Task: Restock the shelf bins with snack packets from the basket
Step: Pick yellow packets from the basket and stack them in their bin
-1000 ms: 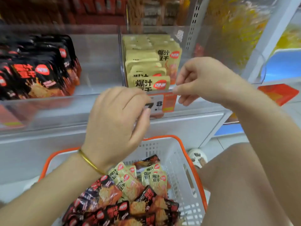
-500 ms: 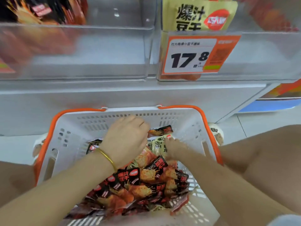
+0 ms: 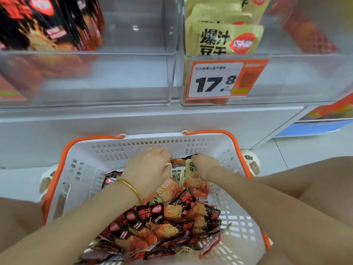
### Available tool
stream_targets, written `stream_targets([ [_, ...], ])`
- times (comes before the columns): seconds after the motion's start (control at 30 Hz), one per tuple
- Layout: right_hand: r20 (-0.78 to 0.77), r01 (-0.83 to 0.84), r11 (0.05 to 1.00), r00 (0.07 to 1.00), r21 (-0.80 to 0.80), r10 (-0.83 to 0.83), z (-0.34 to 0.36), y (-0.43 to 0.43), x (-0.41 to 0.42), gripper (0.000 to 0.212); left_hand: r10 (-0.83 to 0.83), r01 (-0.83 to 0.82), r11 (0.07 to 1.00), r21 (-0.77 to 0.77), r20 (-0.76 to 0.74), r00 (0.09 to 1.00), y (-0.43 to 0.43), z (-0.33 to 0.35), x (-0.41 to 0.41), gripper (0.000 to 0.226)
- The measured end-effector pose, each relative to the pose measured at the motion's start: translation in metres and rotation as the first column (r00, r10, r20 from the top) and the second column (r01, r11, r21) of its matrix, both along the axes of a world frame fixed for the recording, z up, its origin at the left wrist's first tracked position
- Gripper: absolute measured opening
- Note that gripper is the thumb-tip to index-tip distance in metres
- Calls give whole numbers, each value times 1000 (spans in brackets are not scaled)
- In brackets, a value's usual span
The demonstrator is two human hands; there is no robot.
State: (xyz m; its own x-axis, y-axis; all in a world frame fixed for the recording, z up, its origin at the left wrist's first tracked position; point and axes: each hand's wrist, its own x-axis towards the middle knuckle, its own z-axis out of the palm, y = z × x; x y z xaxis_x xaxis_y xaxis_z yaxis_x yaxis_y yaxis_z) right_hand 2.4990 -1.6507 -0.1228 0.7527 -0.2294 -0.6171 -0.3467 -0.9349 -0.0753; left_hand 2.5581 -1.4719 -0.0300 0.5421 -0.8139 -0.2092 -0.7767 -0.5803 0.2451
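The fingers (image 3: 195,159) of my right hand (image 3: 205,167) are curled round a yellow packet (image 3: 188,168) at the far end of the basket (image 3: 152,144). My left hand (image 3: 149,169) bends into the heap beside it, thumb by a dark packet (image 3: 182,161); I cannot tell if it grips anything. I judge this the picking step. Next the yellow one must rise to the clear bin (image 3: 305,79) behind the price tag (image 3: 215,81).
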Motion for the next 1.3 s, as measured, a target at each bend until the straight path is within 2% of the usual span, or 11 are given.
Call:
stream_targets([
  [0.13, 128, -68, 989, 990, 134, 51, 97, 6, 2, 26, 90, -103, 994, -35, -280, 956, -8, 13, -6, 41],
  [0.23, 313, 61, 927, 931, 369, -186, 171, 1, -25, 22, 72, -248, 943, -224, -590, 804, -17, 42, -17, 16],
  [0.37, 37, 217, 285, 732, 934, -680, 223, -9, -68, 24, 9, -435, 771, -466, -675, 738, -32, 94, -31, 15],
  [0.4, 45, 187, 257, 721, 948, -691, 233, -10, -72, 27, -14, -427, 745, -512, -652, 758, -38, 109, -32, 15],
  [0.57, 303, -75, 299, 408, 951, -861, 308, -56, -59, 25, 73, -200, 466, -862, -188, 979, -73, 195, -15, 10],
  [0.67, 500, -6, 509, 198, 861, -843, 334, -93, -31, 24, 174, 71, 705, -705, 269, 947, -93, 219, 10, 34],
  [0.73, 627, 205, 680, 270, 704, -731, 327, -111, 1, 29, 117, 89, 904, -418, 442, 890, -107, 217, 26, 56],
  [0.83, 585, 387, 758, 481, 526, -652, 298, -128, 48, 46, 70, 41, 979, -202, 515, 854, -117, 204, 36, 57],
  [0.97, 563, 504, 796, 571, 334, -597, 267, -144, 75, 56, 90, 26, 980, -197, 559, 824, -119, 194, 36, 77],
  [1.13, 606, 491, 779, 499, 390, -619, 265, -143, 89, 46, 114, 2, 979, -205, 556, 823, -120, 193, 35, 72],
  [1.3, 578, 457, 803, 560, 381, -593, 263, -137, 93, 41, 126, 6, 972, -235, 542, 831, -122, 190, 36, 63],
])
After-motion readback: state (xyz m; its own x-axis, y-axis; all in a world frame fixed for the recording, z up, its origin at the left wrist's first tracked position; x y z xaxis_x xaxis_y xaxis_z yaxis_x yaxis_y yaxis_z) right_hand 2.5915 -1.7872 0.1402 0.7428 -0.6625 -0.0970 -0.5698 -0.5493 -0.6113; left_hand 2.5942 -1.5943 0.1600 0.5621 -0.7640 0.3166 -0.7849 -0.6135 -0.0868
